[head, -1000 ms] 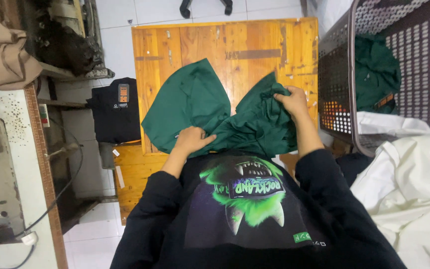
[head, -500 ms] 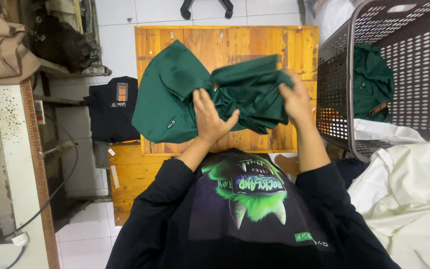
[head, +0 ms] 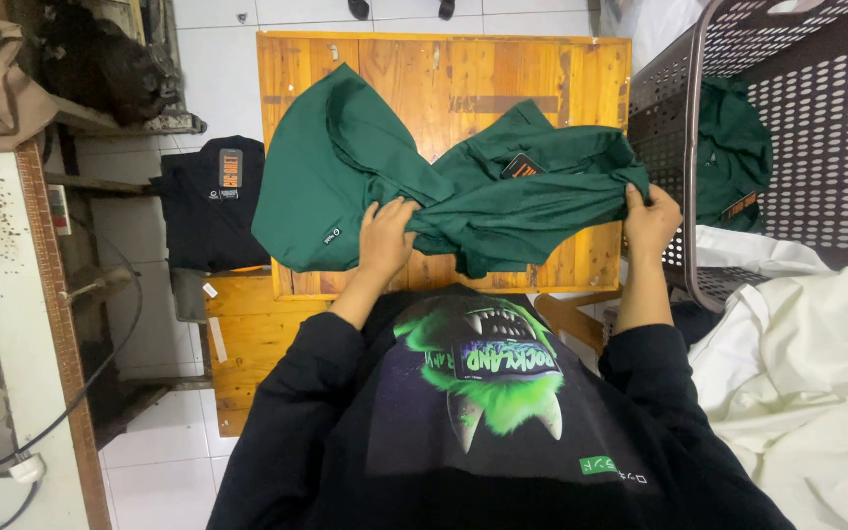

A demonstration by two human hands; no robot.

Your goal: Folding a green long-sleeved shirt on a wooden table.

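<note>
The dark green garment (head: 463, 186) lies stretched crosswise over the wooden bench (head: 444, 69), its long axis running left to right between the left hand (head: 388, 236) and right hand (head: 652, 221), both hands' fingers pinched shut on its near edge.

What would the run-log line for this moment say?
left hand: grips dark green cloth garment | right hand: grips its other end | garment: bunched over orange wooden table | grey perforated plastic basket: right
</note>
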